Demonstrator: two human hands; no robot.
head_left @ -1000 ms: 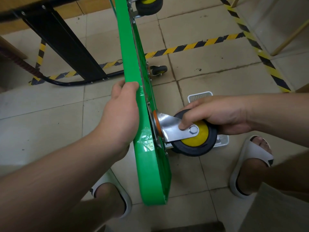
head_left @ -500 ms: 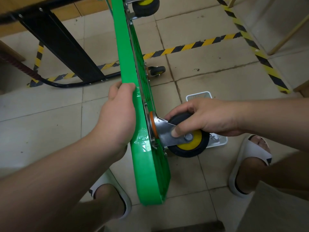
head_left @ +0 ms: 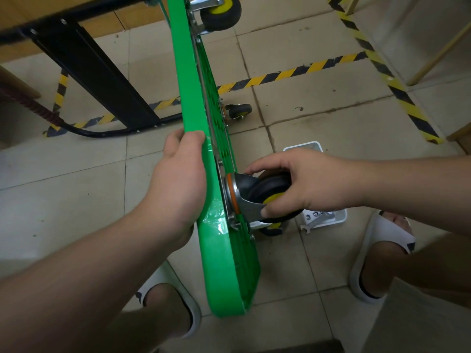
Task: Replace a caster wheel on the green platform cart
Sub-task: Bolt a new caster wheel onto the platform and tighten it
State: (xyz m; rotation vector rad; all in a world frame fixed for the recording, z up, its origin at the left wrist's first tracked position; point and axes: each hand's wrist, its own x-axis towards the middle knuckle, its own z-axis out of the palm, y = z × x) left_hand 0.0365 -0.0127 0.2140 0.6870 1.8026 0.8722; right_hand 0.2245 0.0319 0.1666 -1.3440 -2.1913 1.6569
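On tiled floor | left hand grips cart edge | right hand fingers clamp caster | tray behind

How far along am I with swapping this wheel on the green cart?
Done: the cart is tipped on its edge, and a wheel sits with its plate against the underside. In hand: your left hand grips the cart's rim while your right hand holds that wheel in place. Left: a wrench and nuts lie in the white tray, so fastening probably remains; the bolts aren't visible.
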